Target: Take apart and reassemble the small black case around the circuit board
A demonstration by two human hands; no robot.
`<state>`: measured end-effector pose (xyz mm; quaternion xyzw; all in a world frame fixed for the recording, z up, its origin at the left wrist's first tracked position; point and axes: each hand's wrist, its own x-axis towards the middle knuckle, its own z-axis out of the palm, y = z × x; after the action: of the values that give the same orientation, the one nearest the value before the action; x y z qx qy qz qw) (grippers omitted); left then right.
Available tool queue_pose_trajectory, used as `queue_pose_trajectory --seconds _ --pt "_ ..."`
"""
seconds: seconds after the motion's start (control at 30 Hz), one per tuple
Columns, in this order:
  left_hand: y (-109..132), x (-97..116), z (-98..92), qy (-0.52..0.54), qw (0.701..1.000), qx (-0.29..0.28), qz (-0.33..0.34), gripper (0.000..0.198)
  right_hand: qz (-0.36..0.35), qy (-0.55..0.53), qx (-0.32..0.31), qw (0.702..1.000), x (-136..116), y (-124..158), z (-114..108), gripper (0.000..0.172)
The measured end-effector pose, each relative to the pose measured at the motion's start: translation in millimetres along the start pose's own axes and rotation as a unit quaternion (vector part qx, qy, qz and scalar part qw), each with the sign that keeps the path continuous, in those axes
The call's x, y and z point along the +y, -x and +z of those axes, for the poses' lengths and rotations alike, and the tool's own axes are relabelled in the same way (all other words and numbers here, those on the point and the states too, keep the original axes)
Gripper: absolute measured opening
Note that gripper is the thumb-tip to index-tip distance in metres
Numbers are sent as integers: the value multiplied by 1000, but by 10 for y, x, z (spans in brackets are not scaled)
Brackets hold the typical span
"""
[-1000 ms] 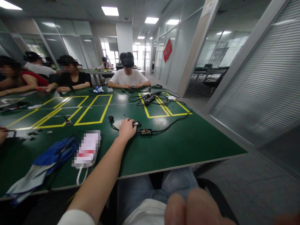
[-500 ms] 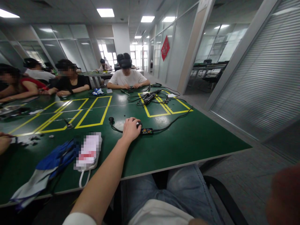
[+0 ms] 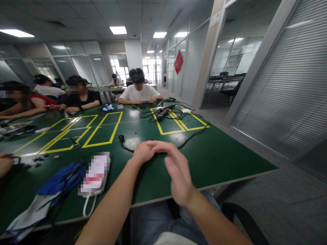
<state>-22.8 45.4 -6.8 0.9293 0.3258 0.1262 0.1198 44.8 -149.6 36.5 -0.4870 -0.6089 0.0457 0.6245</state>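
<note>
Black cable (image 3: 189,137) lies on the green worktop (image 3: 224,160), near the centre of the frame; its round plug (image 3: 121,137) rests at the left end, and the cord bends away to the right, toward the worktop's far edge. The middle stretch is hidden by the two hands. The left hand (image 3: 144,152) is curled low over this stretch, back upward; whether it grips anything cannot be told. The right hand (image 3: 178,173) is open, thumb apart from the bent fingers, whose tips overlap the left hand in view; whether they touch it is unclear. At lower left lie a blue-and-grey glove (image 3: 57,180) and, just beside it, a pale flat device (image 3: 95,175) with a white cord (image 3: 85,207). Beyond, right of centre, a tangle of black leads (image 3: 163,114) sits across yellow tape outlines (image 3: 160,124).
</note>
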Motion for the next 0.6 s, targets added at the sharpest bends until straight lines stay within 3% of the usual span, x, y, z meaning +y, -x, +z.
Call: queue_pose_trajectory --seconds 0.07,0.13,0.23,0.37,0.6 --pt "20 36 -32 -20 1000 -7 -24 37 48 81 -48 994 430 -194 27 26" --pt "31 74 -54 -43 998 -8 -40 37 90 208 -100 969 839 -292 42 39" --pt "30 108 -56 -62 997 -22 -49 34 122 284 -159 938 1254 -265 43 55" --pt "25 114 -34 -60 996 -32 -59 32 181 280 -175 926 1460 -184 37 58" --pt "36 158 -66 -48 996 -36 -64 32 187 298 -184 918 1537 -250 48 34"
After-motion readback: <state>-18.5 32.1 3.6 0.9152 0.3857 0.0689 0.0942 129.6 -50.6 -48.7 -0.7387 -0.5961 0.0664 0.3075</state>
